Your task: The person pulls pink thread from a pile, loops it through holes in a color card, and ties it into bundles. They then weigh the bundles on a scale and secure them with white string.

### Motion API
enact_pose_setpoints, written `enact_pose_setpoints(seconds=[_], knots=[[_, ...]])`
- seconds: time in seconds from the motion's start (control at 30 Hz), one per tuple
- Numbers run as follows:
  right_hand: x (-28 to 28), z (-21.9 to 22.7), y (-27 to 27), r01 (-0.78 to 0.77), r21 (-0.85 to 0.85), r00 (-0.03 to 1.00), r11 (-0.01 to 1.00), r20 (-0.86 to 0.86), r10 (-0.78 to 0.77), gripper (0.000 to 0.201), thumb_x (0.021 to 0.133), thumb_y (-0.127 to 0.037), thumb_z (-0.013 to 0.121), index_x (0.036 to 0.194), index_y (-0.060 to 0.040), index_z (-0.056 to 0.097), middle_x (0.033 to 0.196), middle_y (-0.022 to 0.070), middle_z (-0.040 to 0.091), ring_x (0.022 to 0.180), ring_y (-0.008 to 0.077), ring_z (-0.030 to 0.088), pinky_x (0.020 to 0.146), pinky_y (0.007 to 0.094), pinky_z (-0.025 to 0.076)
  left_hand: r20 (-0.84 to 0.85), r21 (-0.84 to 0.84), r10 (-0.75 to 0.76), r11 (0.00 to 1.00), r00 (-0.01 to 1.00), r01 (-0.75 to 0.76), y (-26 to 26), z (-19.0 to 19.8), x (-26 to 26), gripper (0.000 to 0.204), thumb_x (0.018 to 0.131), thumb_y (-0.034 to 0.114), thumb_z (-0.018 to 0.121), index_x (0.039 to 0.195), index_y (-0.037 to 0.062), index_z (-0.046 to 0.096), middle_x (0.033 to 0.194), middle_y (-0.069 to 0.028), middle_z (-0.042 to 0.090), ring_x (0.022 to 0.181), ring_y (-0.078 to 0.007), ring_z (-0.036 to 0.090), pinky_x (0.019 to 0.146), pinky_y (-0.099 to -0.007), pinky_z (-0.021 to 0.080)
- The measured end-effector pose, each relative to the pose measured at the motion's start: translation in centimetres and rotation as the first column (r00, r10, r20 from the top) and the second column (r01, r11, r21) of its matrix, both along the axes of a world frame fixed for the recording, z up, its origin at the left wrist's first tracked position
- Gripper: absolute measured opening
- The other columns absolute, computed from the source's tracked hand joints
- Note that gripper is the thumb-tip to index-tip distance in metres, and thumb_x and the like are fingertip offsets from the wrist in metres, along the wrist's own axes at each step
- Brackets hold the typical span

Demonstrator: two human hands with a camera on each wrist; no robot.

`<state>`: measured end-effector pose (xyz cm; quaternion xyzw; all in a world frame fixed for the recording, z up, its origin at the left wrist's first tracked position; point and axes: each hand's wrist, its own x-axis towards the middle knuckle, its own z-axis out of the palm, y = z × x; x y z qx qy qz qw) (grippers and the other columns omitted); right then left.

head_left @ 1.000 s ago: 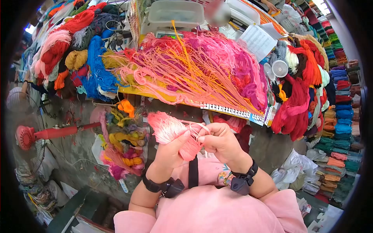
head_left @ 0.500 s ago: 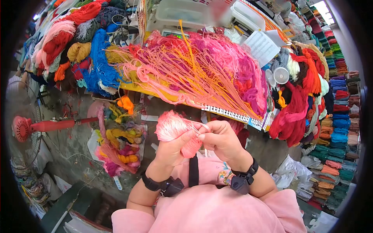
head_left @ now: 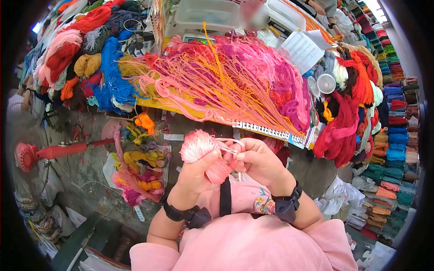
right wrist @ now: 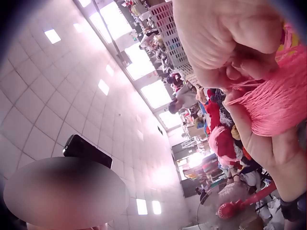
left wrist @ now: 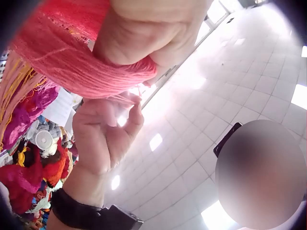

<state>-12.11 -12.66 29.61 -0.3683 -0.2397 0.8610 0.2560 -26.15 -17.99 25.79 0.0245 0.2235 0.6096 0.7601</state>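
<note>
A bundled skein of coral-pink thread (head_left: 195, 147), paler in places, is gripped by my left hand (head_left: 195, 174), thumb across its front. In the left wrist view the skein (left wrist: 62, 69) bends round that hand's fingers. My right hand (head_left: 264, 165) is at the skein's right end, pinching thin loose strands between thumb and fingers. These strands (head_left: 230, 142) loop from the bundle to the fingertips. From the right wrist, the strands run taut between the skein (right wrist: 276, 103) and the curled right fingers, which partly hide them.
Ahead, a yellow-edged table (head_left: 181, 108) bears a heap of pink, purple and orange thread (head_left: 235, 77). Piled skeins flank it, with a small white fan (head_left: 325, 83) at right. A red-hubbed fan (head_left: 27, 157) stands left, near a hanging bunch of mixed thread (head_left: 140, 169).
The skein has shifted slightly right from its place a second ago. My right fingers have moved a little on the strands, still pinching them. My left hand keeps its hold.
</note>
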Motion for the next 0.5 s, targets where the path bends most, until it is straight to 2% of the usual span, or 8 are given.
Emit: enact_pose_setpoints(seconds=[0.07,0.1,0.17,0.2,0.27,0.33,0.4,0.5], knots=[[0.5,0.0,0.2,-0.109,-0.036,0.985,0.993,-0.137,0.103,0.004,0.075,-0.006,0.054,0.077,-0.0036,0.054,0.063,-0.0042,0.046,0.050,0.0010,0.033,0.043,0.0157,0.024,0.025,-0.029,-0.017,0.999,1.000,0.018,0.1,-0.1,0.1,0.025,0.078,0.006,0.050,0.102,-0.0016,0.047,0.097,-0.0117,0.053,0.087,-0.0180,0.053,0.074,-0.0303,0.045],[0.6,-0.1,0.2,-0.106,-0.039,0.985,0.994,-0.137,0.100,0.004,0.075,-0.006,0.054,0.077,-0.0036,0.054,0.063,-0.0042,0.046,0.050,0.0010,0.033,0.043,0.0157,0.024,0.068,-0.071,-0.010,0.997,0.998,0.015,0.1,0.1,0.2,0.025,0.078,0.006,0.051,0.102,-0.0015,0.047,0.097,-0.0114,0.053,0.086,-0.0178,0.053,0.074,-0.0300,0.045],[0.9,-0.3,0.2,-0.081,-0.026,0.996,0.996,0.026,0.081,0.007,0.078,-0.010,0.053,0.078,-0.0033,0.054,0.062,-0.0055,0.044,0.048,0.0006,0.029,0.041,0.0163,0.022,0.111,-0.118,-0.006,0.993,0.994,0.019,0.1,-0.1,0.5,0.025,0.078,0.006,0.051,0.102,-0.0015,0.048,0.097,-0.0110,0.053,0.085,-0.0176,0.053,0.074,-0.0298,0.045],[0.8,-0.2,0.3,-0.036,-0.023,0.997,0.999,0.074,0.037,0.012,0.079,-0.013,0.052,0.084,-0.0023,0.055,0.060,-0.0065,0.042,0.046,0.0007,0.025,0.041,0.0171,0.020,0.097,-0.142,0.014,0.990,0.995,0.000,-0.1,-0.6,0.6,0.024,0.079,0.006,0.050,0.101,-0.0019,0.048,0.096,-0.0108,0.053,0.085,-0.0173,0.054,0.073,-0.0297,0.045],[0.8,0.2,0.4,-0.032,-0.043,0.997,0.999,0.069,0.034,0.012,0.078,-0.012,0.053,0.085,-0.0016,0.056,0.059,-0.0069,0.042,0.046,0.0002,0.026,0.041,0.0168,0.021,0.081,-0.166,0.033,0.986,0.996,-0.019,0.0,-0.7,0.6,0.024,0.079,0.007,0.050,0.101,-0.0024,0.048,0.095,-0.0106,0.054,0.084,-0.0171,0.054,0.072,-0.0297,0.045],[0.6,0.1,0.3,-0.029,-0.066,0.998,0.997,0.061,0.033,0.013,0.077,-0.010,0.055,0.085,-0.0009,0.057,0.059,-0.0072,0.042,0.046,-0.0003,0.027,0.041,0.0165,0.021,0.044,-0.135,-0.013,0.991,0.999,0.019,0.6,0.3,0.8,0.024,0.081,0.009,0.048,0.101,-0.0037,0.048,0.094,-0.0108,0.055,0.083,-0.0169,0.054,0.071,-0.0295,0.045],[0.1,-0.2,0.1,-0.188,0.217,0.928,0.958,0.357,0.102,0.011,0.074,-0.007,0.056,0.081,0.0009,0.059,0.058,-0.0072,0.044,0.049,-0.0006,0.032,0.043,0.0162,0.024,0.021,-0.162,-0.015,0.987,1.000,0.019,0.8,0.6,1.1,0.024,0.081,0.010,0.048,0.101,-0.0042,0.048,0.094,-0.0107,0.054,0.083,-0.0172,0.054,0.071,-0.0297,0.045],[0.3,-0.6,0.2,-0.252,0.291,0.896,0.923,0.431,0.108,0.008,0.072,-0.005,0.057,0.075,0.0026,0.059,0.059,-0.0070,0.044,0.053,-0.0002,0.035,0.044,0.0168,0.027,0.013,-0.157,-0.043,0.987,0.999,0.044,1.1,0.4,1.2,0.024,0.081,0.010,0.048,0.100,-0.0040,0.048,0.094,-0.0106,0.054,0.084,-0.0180,0.054,0.073,-0.0302,0.045]])
